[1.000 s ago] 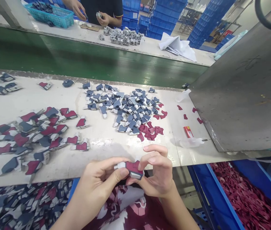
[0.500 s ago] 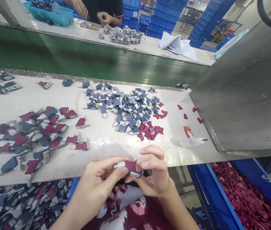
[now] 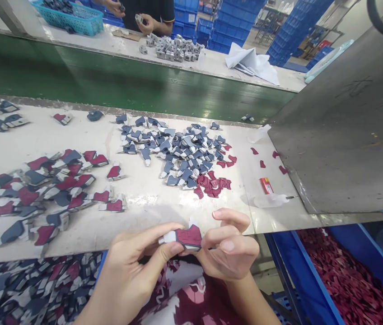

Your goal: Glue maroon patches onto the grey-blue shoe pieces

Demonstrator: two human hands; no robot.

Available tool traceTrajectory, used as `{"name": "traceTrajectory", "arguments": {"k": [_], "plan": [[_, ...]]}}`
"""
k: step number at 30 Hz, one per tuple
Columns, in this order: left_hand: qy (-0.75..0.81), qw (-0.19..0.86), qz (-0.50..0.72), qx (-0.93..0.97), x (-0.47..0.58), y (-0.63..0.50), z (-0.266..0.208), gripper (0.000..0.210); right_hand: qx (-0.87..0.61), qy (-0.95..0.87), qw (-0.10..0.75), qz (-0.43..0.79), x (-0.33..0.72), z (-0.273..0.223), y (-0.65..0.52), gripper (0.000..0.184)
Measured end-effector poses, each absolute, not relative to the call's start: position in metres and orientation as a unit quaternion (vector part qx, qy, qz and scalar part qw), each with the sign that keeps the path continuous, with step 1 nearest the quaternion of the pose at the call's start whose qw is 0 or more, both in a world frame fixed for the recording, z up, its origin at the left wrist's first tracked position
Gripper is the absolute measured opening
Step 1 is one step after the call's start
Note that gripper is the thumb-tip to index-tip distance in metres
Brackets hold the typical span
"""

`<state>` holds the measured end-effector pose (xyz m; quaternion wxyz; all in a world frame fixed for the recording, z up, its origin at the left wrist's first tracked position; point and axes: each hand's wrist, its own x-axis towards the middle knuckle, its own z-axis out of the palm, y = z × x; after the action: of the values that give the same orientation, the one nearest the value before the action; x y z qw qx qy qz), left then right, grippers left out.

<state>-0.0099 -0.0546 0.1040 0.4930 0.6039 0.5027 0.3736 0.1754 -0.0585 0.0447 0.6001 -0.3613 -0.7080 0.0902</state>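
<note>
My left hand (image 3: 144, 259) pinches a small blue-and-white plastic part (image 3: 189, 235) between thumb and fingers, just over the table's front edge. A maroon inlay piece covers the part's upper face, and a white stub sticks out at its left end. At the right end, my right hand (image 3: 230, 246) holds the part's edge low down, its other fingers bent and lifted off the face. Beyond my hands lie a heap of blue-and-white parts (image 3: 181, 146) and a small pile of loose maroon inlays (image 3: 213, 185). Parts with maroon faces (image 3: 66, 184) are spread to the left.
A metal panel (image 3: 343, 135) stands at right, near a dropper bottle (image 3: 271, 201) and a red lighter (image 3: 265, 185). Below are a blue bin (image 3: 323, 280) of maroon pieces and many parts (image 3: 35, 289). Across the green divider (image 3: 127, 76), another person handles grey parts (image 3: 174, 48).
My right fingers have drawn back to the right, uncovering the maroon face of the part. My left hand keeps its hold. Across the divider, the other person's hand has lifted a small dark piece.
</note>
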Motion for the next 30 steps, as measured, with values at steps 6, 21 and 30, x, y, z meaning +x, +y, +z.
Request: {"name": "traceTrajectory", "arguments": {"k": [6,21,30], "plan": [[0.504,0.493,0.376,0.601,-0.009,-0.054,0.104,0.017,-0.33,-0.72,0.602,0.103,0.179,0.04,-0.057,0.048],[0.559,0.625,0.359,0.411,0.001,-0.046,0.101,0.02,-0.314,-0.763,0.564,0.023,0.179,0.037,-0.05,0.031],[0.548,0.664,0.354,0.365,-0.002,-0.037,0.087,0.025,-0.314,-0.784,0.535,0.02,0.178,0.038,-0.042,0.022]]}}
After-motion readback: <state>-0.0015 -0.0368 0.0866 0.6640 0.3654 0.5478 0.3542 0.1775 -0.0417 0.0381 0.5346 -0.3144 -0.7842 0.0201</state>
